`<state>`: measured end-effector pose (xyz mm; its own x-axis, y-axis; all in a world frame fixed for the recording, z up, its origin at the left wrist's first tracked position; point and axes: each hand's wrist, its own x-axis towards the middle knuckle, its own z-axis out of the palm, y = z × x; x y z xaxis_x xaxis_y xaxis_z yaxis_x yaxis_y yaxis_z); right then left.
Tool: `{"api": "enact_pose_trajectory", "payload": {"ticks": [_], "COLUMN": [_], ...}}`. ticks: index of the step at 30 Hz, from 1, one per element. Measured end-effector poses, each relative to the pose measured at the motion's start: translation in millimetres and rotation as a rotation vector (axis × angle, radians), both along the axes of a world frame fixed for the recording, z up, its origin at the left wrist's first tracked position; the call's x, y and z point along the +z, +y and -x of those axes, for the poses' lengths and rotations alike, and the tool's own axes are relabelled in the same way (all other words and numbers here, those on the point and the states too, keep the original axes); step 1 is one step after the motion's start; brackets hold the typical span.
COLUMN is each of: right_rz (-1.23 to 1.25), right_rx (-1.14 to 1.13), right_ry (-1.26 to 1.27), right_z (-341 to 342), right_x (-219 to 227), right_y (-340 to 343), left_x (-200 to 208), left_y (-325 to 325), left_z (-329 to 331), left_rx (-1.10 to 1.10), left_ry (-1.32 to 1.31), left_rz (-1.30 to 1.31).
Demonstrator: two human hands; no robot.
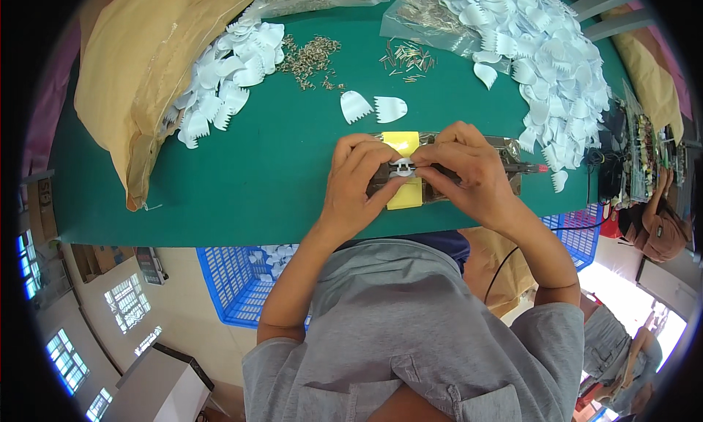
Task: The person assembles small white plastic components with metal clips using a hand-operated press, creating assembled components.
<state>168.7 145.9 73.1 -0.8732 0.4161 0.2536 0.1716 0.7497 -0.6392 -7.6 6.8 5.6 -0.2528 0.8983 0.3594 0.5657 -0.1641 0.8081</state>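
We see a small white plastic part (402, 168) pinched between the fingertips of the left hand (359, 176) and the right hand (472, 171), near the front edge of the green surface (242, 184). Its outline looks curved, with dark gaps showing at its middle; the fingers cover its left and right ends, so we cannot make out its full shape. It sits over the middle of a dark work base (430, 190), between a yellow patch on the far side and another on the near side. We cannot tell whether it touches the base.
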Motion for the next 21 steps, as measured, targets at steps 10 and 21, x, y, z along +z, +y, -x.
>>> {"api": "enact_pose_trajectory", "payload": {"ticks": [10,21], "right_rz": [0.134,0.025], "right_rx": [-0.067,-0.023], "right_ry": [-0.035,-0.074], "right_z": [49,158], "right_x": [17,-59], "right_y": [41,74], "left_x": [-3,-2], "left_y": [-3,-4], "left_z": [-3,-3], "left_rx": [-0.022,-0.009], "left_ry": [-0.036,-0.017], "left_rz": [0.001,-0.021]}}
